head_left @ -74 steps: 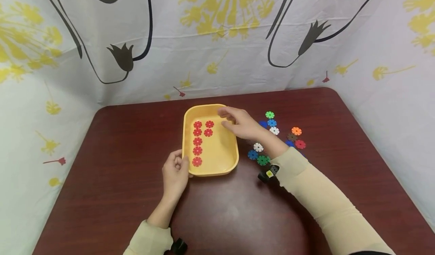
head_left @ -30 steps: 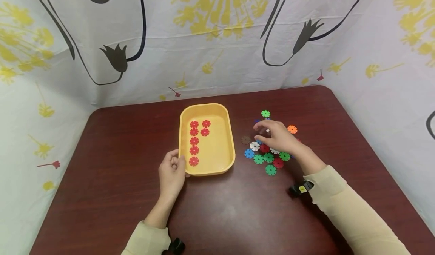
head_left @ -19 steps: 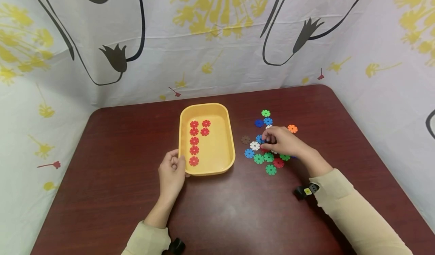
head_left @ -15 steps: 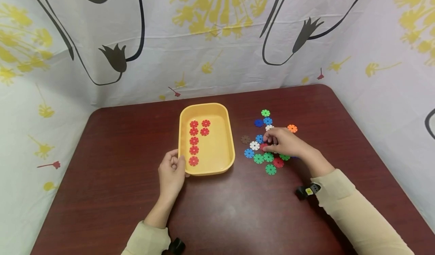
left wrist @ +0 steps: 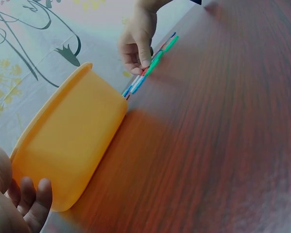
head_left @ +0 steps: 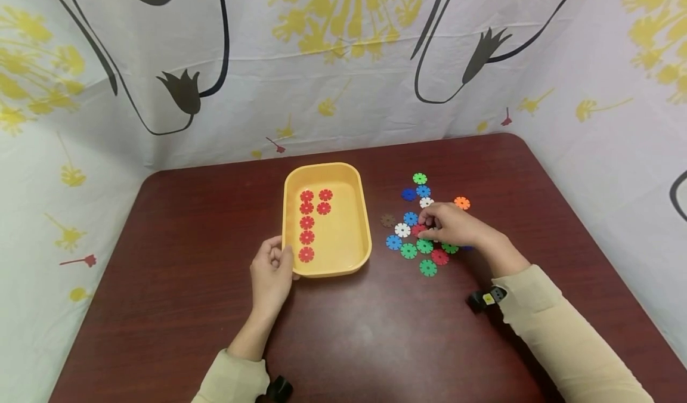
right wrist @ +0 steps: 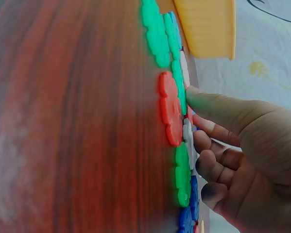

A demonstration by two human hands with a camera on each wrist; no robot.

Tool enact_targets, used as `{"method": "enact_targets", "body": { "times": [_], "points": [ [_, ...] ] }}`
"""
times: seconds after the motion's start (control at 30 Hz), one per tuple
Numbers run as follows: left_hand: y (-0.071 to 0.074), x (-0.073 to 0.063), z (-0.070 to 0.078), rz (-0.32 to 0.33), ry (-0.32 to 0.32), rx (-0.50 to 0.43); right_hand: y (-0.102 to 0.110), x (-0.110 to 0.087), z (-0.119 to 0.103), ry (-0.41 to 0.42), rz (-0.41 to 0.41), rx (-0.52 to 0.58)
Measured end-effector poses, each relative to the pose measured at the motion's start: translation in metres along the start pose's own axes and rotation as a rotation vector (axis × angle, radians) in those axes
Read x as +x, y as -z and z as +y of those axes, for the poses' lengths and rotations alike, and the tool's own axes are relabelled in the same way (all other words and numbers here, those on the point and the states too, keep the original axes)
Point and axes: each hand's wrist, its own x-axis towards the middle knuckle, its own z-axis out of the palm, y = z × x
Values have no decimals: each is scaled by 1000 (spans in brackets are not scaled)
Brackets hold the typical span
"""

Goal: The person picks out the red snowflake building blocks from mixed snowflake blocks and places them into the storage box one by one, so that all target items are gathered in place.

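Observation:
My left hand [head_left: 272, 275] grips the near left corner of a yellow plastic tray [head_left: 343, 266], thumb at its rim. Inside the tray lie several red snowflake discs [head_left: 306, 223], one column down the left side and a shorter one beside it. To the right of the tray, my right hand [head_left: 453, 224] is low over loose snowflake discs, its thumb and forefinger pinching a red snowflake disc [head_left: 418, 230]. In the right wrist view the thumb [right wrist: 213, 104] partly hides that disc, and the other fingers are curled.
Around the right hand lie white [head_left: 402, 230], blue [head_left: 394, 242], green [head_left: 428, 267], brown [head_left: 388, 220] and orange discs [head_left: 462, 202], some touching or overlapping. A second loose red disc [head_left: 440, 256] is close by. Patterned cloth [head_left: 343, 117] surrounds the dark wooden table [head_left: 204, 242].
My right hand has moved right from over the tray to the loose discs, then come down and closed its thumb and forefinger at a red one. My left hand stays on the tray.

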Motion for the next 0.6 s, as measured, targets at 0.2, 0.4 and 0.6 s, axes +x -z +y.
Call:
{"method": "enact_targets", "body": {
  "times": [0.2,0.4,0.6],
  "points": [
    [1,-5,19,1,9,13,1,1,0,-17,-23,19],
    [3,-9,30,-16,-5,5,3,2,-2,-37,-37,35],
    [0,0,0,-6,-10,-11,6,1,-2,-70,-30,48]
  ]
}}
